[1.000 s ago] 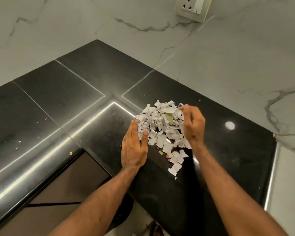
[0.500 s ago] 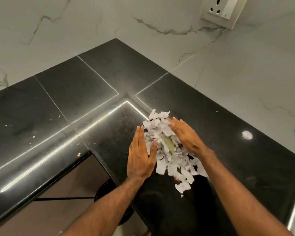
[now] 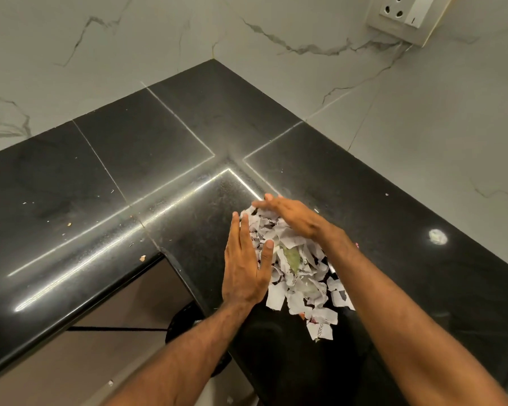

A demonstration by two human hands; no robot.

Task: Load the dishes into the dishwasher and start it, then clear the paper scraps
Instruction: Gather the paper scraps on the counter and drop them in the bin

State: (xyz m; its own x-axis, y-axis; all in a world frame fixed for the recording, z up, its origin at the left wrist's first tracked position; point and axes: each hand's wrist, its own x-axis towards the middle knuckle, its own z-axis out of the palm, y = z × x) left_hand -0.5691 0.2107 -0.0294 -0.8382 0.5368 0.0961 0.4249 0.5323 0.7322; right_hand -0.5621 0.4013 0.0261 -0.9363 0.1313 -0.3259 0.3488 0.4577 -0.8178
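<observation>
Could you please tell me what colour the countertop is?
The countertop is glossy black with thin pale seams, seen in the head view.

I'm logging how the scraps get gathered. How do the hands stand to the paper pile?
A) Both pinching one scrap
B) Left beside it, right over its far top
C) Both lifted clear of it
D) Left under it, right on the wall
B: the left hand lies with straight fingers along the left edge of the pile, and the right hand reaches over its far top.
</observation>
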